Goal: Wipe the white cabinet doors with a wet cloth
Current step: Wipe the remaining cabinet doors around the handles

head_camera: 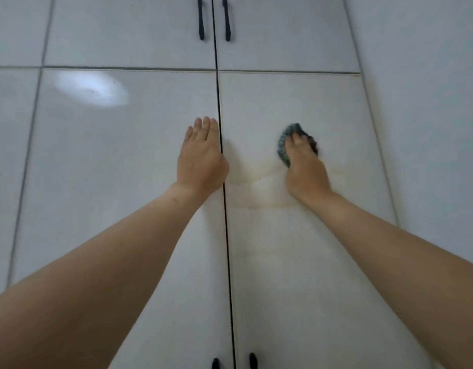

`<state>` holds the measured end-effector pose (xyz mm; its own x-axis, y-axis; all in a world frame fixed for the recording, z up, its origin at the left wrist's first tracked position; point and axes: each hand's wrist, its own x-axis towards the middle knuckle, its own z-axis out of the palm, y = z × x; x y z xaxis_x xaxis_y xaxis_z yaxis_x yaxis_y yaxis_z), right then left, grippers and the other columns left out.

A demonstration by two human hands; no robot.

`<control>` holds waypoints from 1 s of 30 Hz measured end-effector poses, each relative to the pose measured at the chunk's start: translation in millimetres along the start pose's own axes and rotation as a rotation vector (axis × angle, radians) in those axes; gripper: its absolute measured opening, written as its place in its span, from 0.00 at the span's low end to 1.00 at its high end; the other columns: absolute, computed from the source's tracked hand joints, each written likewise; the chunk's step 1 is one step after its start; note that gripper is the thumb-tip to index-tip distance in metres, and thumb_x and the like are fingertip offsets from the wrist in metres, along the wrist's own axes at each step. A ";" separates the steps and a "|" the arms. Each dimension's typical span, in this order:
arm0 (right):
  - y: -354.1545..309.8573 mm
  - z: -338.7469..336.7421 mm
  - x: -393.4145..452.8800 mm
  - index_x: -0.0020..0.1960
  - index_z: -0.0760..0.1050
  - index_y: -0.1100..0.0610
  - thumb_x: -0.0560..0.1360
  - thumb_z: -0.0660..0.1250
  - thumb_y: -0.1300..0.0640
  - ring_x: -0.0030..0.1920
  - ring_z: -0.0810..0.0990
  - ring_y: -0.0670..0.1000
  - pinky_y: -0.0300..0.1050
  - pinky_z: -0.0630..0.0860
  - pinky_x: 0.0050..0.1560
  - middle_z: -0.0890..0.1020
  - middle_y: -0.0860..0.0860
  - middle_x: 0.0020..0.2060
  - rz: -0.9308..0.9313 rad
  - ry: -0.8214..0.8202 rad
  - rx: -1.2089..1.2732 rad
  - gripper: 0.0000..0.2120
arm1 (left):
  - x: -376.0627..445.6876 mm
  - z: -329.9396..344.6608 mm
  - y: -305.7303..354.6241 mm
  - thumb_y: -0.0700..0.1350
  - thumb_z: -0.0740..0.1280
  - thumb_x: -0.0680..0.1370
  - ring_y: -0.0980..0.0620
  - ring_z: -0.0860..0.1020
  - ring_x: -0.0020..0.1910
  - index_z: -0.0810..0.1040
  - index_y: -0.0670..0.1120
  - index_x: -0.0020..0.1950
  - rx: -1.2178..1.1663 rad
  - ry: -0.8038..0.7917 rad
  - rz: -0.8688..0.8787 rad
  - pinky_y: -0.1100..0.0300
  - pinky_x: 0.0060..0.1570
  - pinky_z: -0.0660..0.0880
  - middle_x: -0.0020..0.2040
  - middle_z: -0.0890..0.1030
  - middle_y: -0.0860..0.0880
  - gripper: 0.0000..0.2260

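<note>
My right hand [306,171] presses the bunched cloth [284,141] on the right cabinet door [296,249], fingers curled over it. Soft, wet, slippery (grip from the top). My left hand [200,161] lies flat, fingers straight, bracing the left door [118,161].

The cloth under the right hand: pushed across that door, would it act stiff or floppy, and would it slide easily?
The cloth is probably floppy: it bunches into a wad under the right hand. It looks light, since the fingers cover most of it. It would likely slide easily, because the door is glossy, though its nubby weave may drag a little.
</note>
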<state>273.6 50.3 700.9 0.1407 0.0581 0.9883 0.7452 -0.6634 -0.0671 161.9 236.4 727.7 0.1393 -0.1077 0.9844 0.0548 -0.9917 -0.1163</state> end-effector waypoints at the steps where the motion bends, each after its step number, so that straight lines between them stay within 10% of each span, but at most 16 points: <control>1: -21.2 7.8 -3.3 0.78 0.58 0.58 0.75 0.57 0.69 0.78 0.52 0.53 0.43 0.50 0.76 0.57 0.53 0.78 -0.198 -0.066 0.031 0.32 | -2.3 -0.4 -4.3 0.36 0.52 0.74 0.40 0.54 0.80 0.57 0.35 0.79 -0.006 0.013 0.015 0.50 0.79 0.47 0.79 0.59 0.37 0.31; 4: -52.1 16.1 21.4 0.77 0.60 0.56 0.76 0.57 0.69 0.78 0.54 0.51 0.42 0.52 0.76 0.59 0.51 0.78 -0.557 -0.193 0.000 0.30 | -7.7 -3.7 -16.4 0.39 0.51 0.75 0.42 0.54 0.80 0.57 0.36 0.79 -0.118 0.028 -0.040 0.53 0.78 0.46 0.79 0.60 0.39 0.31; 11: -92.1 13.4 92.3 0.79 0.55 0.56 0.78 0.56 0.65 0.78 0.51 0.52 0.48 0.55 0.75 0.55 0.53 0.79 -0.295 -0.169 -0.044 0.30 | -18.2 6.3 -43.0 0.39 0.51 0.71 0.48 0.52 0.81 0.58 0.39 0.80 -0.233 0.031 -0.046 0.66 0.75 0.39 0.80 0.58 0.43 0.34; 18: -43.7 22.7 -7.1 0.76 0.64 0.53 0.76 0.58 0.65 0.76 0.60 0.49 0.43 0.60 0.73 0.63 0.49 0.76 -0.648 -0.245 -0.064 0.29 | -16.0 9.5 -43.3 0.42 0.51 0.72 0.48 0.50 0.81 0.56 0.39 0.80 -0.239 0.042 -0.026 0.62 0.77 0.40 0.81 0.57 0.42 0.34; 23: -54.8 1.5 43.4 0.79 0.54 0.55 0.78 0.54 0.66 0.79 0.50 0.49 0.48 0.54 0.77 0.53 0.51 0.79 -0.218 -0.209 -0.078 0.31 | -20.6 8.9 -35.3 0.39 0.51 0.72 0.45 0.50 0.81 0.56 0.38 0.80 -0.192 0.041 0.019 0.59 0.78 0.40 0.81 0.56 0.41 0.34; 30: -16.0 17.7 -49.2 0.77 0.62 0.54 0.75 0.55 0.66 0.77 0.58 0.50 0.45 0.59 0.74 0.62 0.51 0.77 -0.499 -0.180 -0.071 0.31 | -30.9 26.7 -12.1 0.40 0.51 0.75 0.41 0.56 0.80 0.62 0.36 0.77 -0.117 0.068 0.086 0.51 0.79 0.48 0.78 0.62 0.38 0.29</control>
<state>266.2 71.3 650.9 -0.1049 0.5026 0.8581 0.7051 -0.5709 0.4206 183.4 253.6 695.2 0.0709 -0.1936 0.9785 -0.0705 -0.9795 -0.1887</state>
